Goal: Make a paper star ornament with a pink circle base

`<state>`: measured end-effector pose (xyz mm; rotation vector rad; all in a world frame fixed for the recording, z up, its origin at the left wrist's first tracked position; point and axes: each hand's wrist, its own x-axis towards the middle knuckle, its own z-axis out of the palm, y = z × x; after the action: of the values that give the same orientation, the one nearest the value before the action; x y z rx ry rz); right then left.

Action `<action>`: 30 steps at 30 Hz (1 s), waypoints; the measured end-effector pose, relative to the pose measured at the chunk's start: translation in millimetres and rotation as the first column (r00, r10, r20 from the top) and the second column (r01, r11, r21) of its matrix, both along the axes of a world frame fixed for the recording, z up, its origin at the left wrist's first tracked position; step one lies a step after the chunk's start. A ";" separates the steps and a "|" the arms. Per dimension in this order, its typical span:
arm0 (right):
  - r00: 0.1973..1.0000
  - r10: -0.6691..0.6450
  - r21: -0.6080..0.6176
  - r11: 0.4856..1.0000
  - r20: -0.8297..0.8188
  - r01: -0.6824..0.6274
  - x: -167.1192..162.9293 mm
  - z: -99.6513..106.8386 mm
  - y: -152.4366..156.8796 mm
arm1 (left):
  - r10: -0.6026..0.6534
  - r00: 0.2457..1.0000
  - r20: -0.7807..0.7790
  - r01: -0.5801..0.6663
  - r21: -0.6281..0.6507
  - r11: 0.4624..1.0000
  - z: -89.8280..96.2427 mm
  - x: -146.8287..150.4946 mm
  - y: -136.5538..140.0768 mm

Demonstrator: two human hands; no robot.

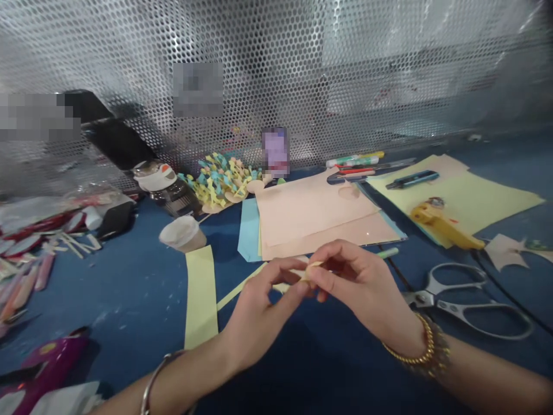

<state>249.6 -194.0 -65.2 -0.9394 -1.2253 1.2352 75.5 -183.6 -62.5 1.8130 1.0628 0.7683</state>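
Bare forearms (194,369) come nearest, one with a silver bangle (152,383). Over the blue table (138,300), the left hand (263,302) and the right hand (363,285) meet; the fingers of both are almost closed, pinching between them a small yellow paper piece (317,263). Pink sheets (309,210) lie just beyond, scissors (425,298) to the right. Behind the table stands a shiny metal wall (259,63), full of small holes.

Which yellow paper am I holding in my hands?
The tiny piece pinched between your left hand and right hand; the wide strip and large sheet lie on the table.
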 end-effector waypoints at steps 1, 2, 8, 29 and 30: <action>0.999 -0.030 0.015 0.999 0.013 0.030 1.7 -3.6 0.9 | 0.010 1.000 0.018 -0.009 -0.047 0.999 -2.3 3.2 2.4; 0.997 -0.067 0.047 0.997 0.048 0.065 4.7 -7.7 1.1 | 0.018 0.999 0.042 -0.014 -0.088 0.996 -4.5 5.5 4.4; 0.798 -0.305 0.554 0.831 0.521 -0.044 31.5 -26.6 -2.0 | 0.071 0.978 0.197 0.031 -0.468 0.883 -9.7 7.9 6.4; 0.788 0.016 0.107 0.989 0.615 -0.104 24.2 -21.1 -5.7 | 0.199 0.926 0.320 0.003 -0.534 0.846 -20.2 9.0 5.9; 0.799 0.078 0.012 0.994 0.596 -0.106 22.4 -20.5 -7.0 | 0.178 0.930 0.321 0.004 -0.492 0.871 -21.7 8.8 5.0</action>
<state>272.0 -201.0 -85.7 -1.3049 -1.8036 1.0024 84.3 -178.6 -84.2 1.1485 0.9897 0.7656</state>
